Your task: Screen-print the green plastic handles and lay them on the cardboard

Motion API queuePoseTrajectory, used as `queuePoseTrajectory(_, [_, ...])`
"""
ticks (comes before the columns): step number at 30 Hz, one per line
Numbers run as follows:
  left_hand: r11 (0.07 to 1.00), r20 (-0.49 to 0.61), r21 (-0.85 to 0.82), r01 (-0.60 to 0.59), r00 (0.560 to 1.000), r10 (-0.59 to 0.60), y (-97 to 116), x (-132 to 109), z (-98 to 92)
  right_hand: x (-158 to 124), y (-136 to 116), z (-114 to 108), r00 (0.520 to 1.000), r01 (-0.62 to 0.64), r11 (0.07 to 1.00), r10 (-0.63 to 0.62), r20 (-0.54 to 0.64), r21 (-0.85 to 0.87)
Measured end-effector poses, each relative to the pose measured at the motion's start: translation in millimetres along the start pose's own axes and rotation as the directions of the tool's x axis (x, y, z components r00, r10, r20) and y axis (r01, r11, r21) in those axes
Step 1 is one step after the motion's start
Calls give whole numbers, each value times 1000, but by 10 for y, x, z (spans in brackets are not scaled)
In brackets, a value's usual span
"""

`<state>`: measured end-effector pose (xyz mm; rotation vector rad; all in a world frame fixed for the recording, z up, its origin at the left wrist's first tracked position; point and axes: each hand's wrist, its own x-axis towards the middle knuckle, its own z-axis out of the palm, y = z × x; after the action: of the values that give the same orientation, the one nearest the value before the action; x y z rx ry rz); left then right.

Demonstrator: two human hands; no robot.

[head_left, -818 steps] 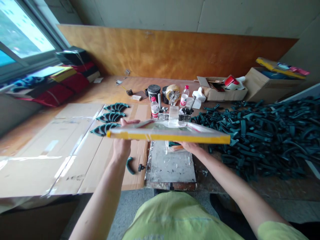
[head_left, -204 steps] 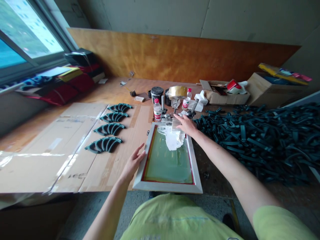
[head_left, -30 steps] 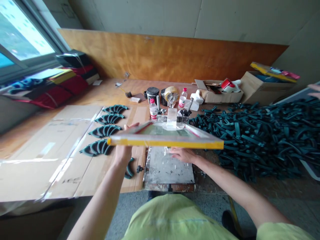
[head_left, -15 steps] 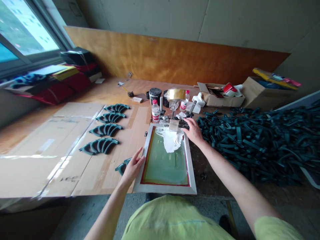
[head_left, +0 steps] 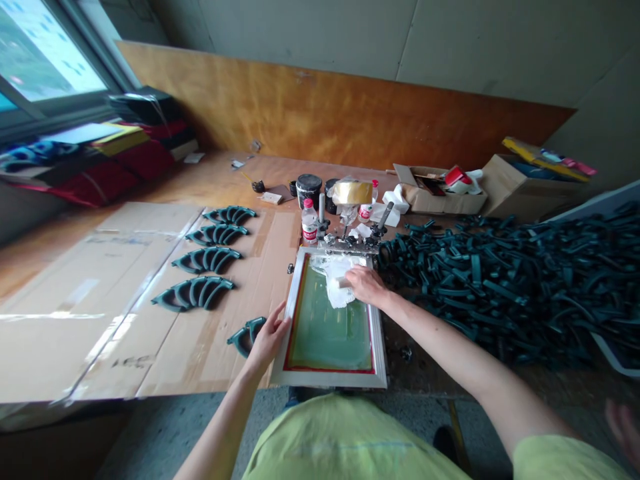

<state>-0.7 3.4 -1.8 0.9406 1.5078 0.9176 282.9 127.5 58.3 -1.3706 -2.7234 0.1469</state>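
Note:
A silk-screen frame (head_left: 379,333) lies flat on the bench, its green mesh (head_left: 325,327) bordered by red tape. White ink (head_left: 333,283) is smeared over the top of the mesh. My right hand (head_left: 367,285) is shut on a small pale scraper (head_left: 343,283), which sits in that ink. My left hand (head_left: 269,338) rests against the frame's left edge with its fingers apart, holding nothing. Just beside it lies a curved dark green rubber part (head_left: 245,335). Several similar arched parts (head_left: 195,292) stand in a row on the cardboard (head_left: 240,360).
A large heap of dark green parts (head_left: 505,280) lies to the right of the frame. Behind it are hinge clamps (head_left: 350,245), a water bottle (head_left: 310,222), a black ink tin (head_left: 309,190) and cardboard boxes (head_left: 437,197). Another person's hand (head_left: 623,427) shows at the lower right.
The frame has come down from its raised position and now lies flat. My right hand has moved from the frame's top edge onto the white ink, now holding the scraper.

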Motion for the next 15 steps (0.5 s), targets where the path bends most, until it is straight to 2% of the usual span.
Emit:
queuePoseTrajectory(2, [1000,-9,-3,-4,1000,4,3,0,6,-184,23,-19,991,135,990,-135,0,42])
queuePoseTrajectory(5, [1000,-18,-2,-11,1000,11,0,3,10,-245,108,-107,972,230,966,-234,15,119])
queuePoseTrajectory(7, [1000,-14,0,-9,1000,9,-2,3,8,-166,128,-131,979,203,969,-204,-9,143])
queuePoseTrajectory(9, [1000,-3,6,-10,1000,10,-2,0,2,-91,84,-81,988,127,984,-114,-104,123])
queuePoseTrajectory(11, [1000,7,15,-11,1000,10,0,-3,-6,-105,-2,28,976,87,992,-67,-208,89])
queuePoseTrajectory(13, [1000,9,14,-9,1000,9,3,-5,-11,-214,-76,133,964,125,989,-103,-245,73])
queuePoseTrajectory(15, [1000,10,3,-1,1000,1,14,-6,-10,-337,-94,165,960,183,979,-158,-232,90])
